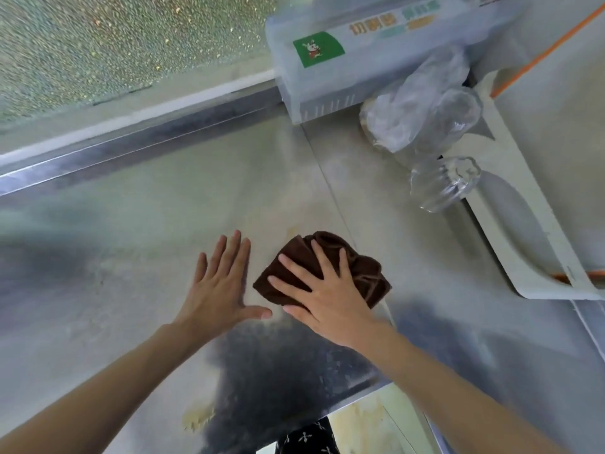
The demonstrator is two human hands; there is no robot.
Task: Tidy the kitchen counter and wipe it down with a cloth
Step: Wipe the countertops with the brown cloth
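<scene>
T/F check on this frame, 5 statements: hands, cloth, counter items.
1. The right hand presses on the brown cloth. True.
2. The left hand grips the cloth. False: it lies flat and open on the counter, beside the cloth.
3. The cloth is white. False: dark brown.
4. Clear glasses lie by the right edge. True.
5. The box with the green label sits at the front counter edge. False: it is at the back, by the window.
</scene>
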